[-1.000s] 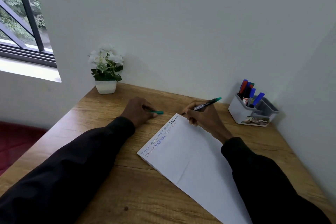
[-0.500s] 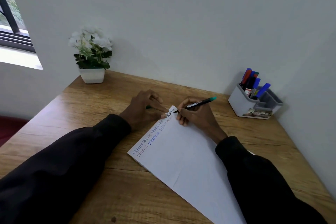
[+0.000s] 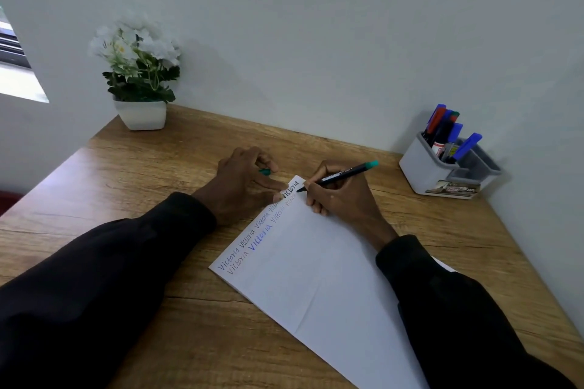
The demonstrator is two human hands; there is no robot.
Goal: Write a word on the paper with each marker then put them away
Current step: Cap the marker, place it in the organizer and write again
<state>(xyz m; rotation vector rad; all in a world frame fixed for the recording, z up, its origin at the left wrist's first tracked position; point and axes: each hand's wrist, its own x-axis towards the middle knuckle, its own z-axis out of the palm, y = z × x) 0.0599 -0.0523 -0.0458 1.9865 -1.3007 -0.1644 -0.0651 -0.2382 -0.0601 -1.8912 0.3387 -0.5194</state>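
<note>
A white sheet of paper (image 3: 316, 265) lies at an angle on the wooden desk (image 3: 132, 174), with "Victoria" written several times along its upper left edge. My right hand (image 3: 341, 196) grips a black marker with a teal end (image 3: 343, 176), its tip on the paper's far corner beside the darkest word. My left hand (image 3: 245, 183) holds the teal cap (image 3: 264, 171) between its fingers, and two fingertips press on the paper's far edge. A grey holder (image 3: 423, 170) at the right back contains several blue, red and green-capped markers (image 3: 447, 133).
A white pot of white flowers (image 3: 140, 79) stands at the desk's far left corner by the wall. A window opening (image 3: 15, 73) shows at the left. Walls bound the desk behind and to the right.
My left hand moved right from bare desk onto the paper's far edge, still with the cap. My right hand lowered the marker tip onto the paper corner. The camera view shifted right.
</note>
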